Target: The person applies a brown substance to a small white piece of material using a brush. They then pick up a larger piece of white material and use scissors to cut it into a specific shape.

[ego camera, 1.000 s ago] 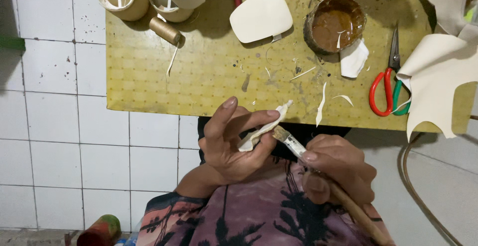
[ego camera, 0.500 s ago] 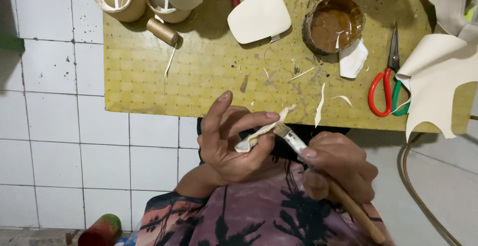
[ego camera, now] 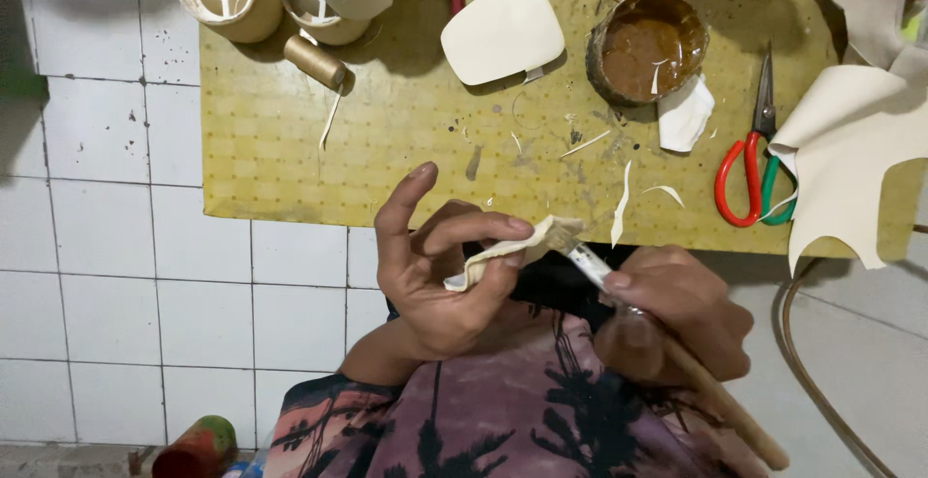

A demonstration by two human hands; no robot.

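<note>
Cream leather strip [ego camera: 503, 251], pinched in left hand [ego camera: 435, 275] near the glue tin [ego camera: 650, 46], meets the brush [ego camera: 590, 265] gripped by right hand [ego camera: 677, 309]; glue could smear fingers.

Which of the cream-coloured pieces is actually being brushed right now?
The small curved strip pinched in the left hand; the brush in the right hand touches its end. The other cream pieces lie untouched on the yellow mat.

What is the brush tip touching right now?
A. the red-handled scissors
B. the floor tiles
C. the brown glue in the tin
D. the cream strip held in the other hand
D: the brush in the right hand meets the cream strip pinched by the left hand, well clear of the tin.
</note>
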